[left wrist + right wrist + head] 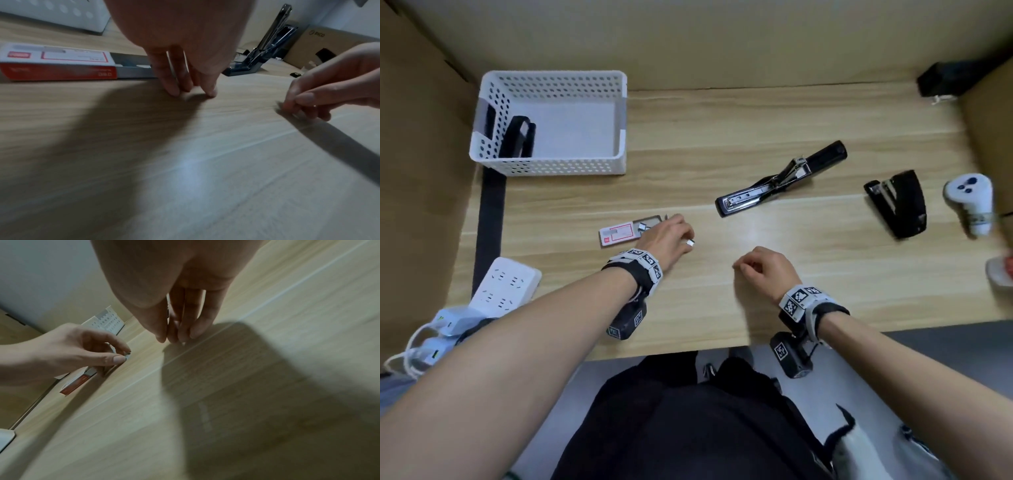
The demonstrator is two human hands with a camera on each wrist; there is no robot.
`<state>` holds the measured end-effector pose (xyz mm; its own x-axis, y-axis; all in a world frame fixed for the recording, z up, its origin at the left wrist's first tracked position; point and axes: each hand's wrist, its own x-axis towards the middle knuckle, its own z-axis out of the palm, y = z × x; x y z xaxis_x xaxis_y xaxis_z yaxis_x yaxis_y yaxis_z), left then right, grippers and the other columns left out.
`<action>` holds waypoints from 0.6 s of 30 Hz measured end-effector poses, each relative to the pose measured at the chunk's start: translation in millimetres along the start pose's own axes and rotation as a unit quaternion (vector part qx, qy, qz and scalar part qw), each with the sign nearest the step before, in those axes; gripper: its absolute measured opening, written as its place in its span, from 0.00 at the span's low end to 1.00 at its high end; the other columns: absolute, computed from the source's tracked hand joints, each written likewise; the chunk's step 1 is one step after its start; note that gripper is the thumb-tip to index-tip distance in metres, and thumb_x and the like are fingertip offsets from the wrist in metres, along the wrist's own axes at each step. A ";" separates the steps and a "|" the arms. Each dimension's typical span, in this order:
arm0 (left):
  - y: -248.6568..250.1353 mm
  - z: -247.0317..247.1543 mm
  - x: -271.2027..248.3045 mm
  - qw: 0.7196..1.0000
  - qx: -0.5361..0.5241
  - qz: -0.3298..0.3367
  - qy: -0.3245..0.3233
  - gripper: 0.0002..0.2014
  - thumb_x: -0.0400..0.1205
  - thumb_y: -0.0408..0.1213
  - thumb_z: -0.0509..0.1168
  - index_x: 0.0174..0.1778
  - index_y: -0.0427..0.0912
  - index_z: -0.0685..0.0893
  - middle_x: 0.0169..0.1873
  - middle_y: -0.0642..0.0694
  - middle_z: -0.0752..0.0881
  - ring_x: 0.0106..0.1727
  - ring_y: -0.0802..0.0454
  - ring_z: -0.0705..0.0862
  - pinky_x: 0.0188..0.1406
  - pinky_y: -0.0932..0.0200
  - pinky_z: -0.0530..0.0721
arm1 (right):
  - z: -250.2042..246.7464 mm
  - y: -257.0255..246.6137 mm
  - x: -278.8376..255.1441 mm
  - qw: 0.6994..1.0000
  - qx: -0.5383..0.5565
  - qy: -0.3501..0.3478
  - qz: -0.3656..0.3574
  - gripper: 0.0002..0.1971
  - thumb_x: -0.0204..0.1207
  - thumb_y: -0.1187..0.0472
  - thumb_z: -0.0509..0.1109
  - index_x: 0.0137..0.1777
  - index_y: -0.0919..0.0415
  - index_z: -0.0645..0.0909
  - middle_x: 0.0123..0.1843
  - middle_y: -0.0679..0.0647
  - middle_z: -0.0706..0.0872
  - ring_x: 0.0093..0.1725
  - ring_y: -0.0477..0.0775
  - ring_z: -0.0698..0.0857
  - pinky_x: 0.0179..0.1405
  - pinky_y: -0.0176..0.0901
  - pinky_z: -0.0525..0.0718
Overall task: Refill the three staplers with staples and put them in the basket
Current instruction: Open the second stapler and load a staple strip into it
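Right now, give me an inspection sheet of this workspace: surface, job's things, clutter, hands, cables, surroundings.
Surface: wooden table, bare in front of the hands.
Job's things: open stapler mid-table with its magazine exposed; second stapler to its right, lying on its side; third stapler already in the white basket; staple box with its tray slid out.
Clutter: white controller at the right edge; power strip at the near left.
Hands: left hand pinches a staple strip beside the box; right hand has its fingers curled, contents unclear.
Cables: white leads by the power strip.
Surroundings: cardboard panels wall the table.
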<state>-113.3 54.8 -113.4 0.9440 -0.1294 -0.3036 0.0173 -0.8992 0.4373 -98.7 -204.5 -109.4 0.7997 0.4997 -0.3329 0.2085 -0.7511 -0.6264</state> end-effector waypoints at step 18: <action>15.3 1.8 2.2 0.998 0.045 0.031 0.028 0.11 0.87 0.40 0.59 0.50 0.47 0.88 0.44 0.49 0.81 0.47 0.45 0.82 0.36 0.51 0.80 | -0.9 -3.8 24.0 1.000 0.024 -0.005 0.006 0.08 0.77 0.56 0.68 0.48 0.49 0.90 0.47 0.45 0.86 0.46 0.47 0.83 0.49 0.45 0.82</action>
<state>-111.5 40.0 -108.9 0.9594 -0.1639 -0.2295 -0.0680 -0.9242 0.3758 -79.7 -190.0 -114.4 0.7963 0.4957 -0.3467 0.1727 -0.7356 -0.6551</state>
